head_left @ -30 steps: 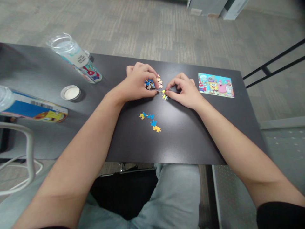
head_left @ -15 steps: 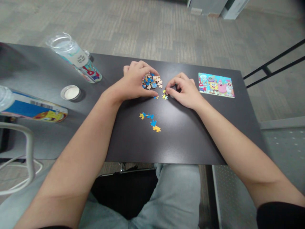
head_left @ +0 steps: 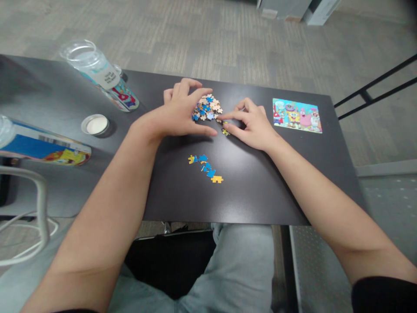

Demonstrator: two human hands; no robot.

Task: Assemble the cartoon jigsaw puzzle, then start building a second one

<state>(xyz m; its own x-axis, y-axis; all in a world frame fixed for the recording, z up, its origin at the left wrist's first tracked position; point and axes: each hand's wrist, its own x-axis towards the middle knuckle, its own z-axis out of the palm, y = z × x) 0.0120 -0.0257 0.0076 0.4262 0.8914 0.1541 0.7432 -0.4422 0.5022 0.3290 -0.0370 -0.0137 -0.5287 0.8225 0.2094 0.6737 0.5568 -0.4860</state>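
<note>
Taking 12 o'clock as straight away from us. Key relation, in our judgement: the loose puzzle pile sits between our hands, at 3 o'clock from our left hand and between 9 and 10 from our right hand. Left is nearer: it arches round the pile's 9 o'clock side, thumb and fingers spread well apart, nothing pinched. Right has its index stretched to the pile's 4 o'clock edge; thumb tip is at the yellow pieces, just off that edge. Can't tell whether right grips a piece or only touches; fingertips hide it.

Pile is roughly round, no clear long axis. The string of blue and yellow pieces does have one: it runs 10 to 4 on the dark table, at 6 from the pile and 5 from our left hand. Picture card lies flat just short of 3 from our right hand, long axis close to 9–3, well apart from the pile.
</note>
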